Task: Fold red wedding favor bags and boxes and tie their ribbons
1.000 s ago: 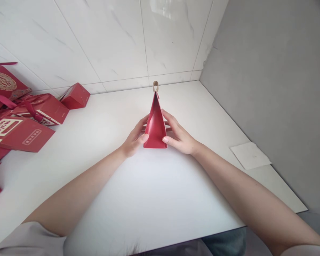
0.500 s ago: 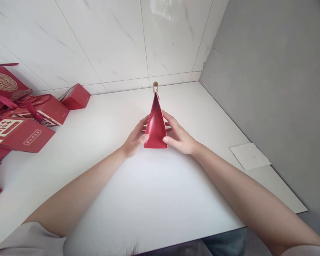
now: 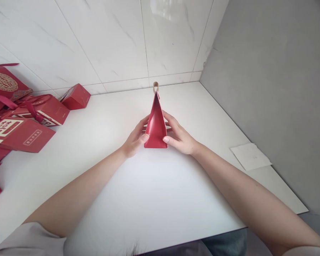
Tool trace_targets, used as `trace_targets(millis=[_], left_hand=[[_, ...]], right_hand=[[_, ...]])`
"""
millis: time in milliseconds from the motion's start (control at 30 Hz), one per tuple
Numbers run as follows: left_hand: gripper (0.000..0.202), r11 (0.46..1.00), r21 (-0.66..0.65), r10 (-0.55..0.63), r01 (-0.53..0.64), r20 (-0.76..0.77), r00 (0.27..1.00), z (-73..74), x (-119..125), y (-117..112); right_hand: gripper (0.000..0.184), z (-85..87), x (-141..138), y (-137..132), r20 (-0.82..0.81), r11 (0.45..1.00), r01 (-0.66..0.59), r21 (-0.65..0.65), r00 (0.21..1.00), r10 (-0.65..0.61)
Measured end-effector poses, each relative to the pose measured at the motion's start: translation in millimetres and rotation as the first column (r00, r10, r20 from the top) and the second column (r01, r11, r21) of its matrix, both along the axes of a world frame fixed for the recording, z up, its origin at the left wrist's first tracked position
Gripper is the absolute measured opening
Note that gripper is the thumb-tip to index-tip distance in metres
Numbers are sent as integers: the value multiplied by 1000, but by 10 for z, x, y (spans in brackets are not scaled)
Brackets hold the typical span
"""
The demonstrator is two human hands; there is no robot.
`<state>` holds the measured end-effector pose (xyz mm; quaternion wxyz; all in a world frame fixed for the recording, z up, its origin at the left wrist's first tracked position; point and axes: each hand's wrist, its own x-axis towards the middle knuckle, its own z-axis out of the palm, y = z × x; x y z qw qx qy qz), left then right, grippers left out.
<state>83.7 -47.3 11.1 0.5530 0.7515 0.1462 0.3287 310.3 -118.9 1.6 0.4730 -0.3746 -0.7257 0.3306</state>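
A small red paper box [image 3: 156, 124] with a pointed top and a gold loop [image 3: 155, 85] stands upright on the white table [image 3: 138, 199]. My left hand [image 3: 134, 139] grips its left side, thumb on the lower front edge. My right hand [image 3: 178, 136] grips its right side in the same way. Fingers of both hands wrap round behind the box.
A heap of red gift boxes [image 3: 21, 113] with gold print and ribbons lies at the table's left, one small box [image 3: 76, 96] near the tiled wall. A white paper sheet [image 3: 250, 155] lies at the right by the grey wall.
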Motion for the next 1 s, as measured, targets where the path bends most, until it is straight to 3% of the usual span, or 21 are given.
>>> trace_targets(millis=[1000], left_hand=[[79, 999, -43, 15, -15, -6, 1000, 8, 6, -25]], right_hand=[[87, 1, 5, 8, -5, 1000, 1, 14, 1000, -1]])
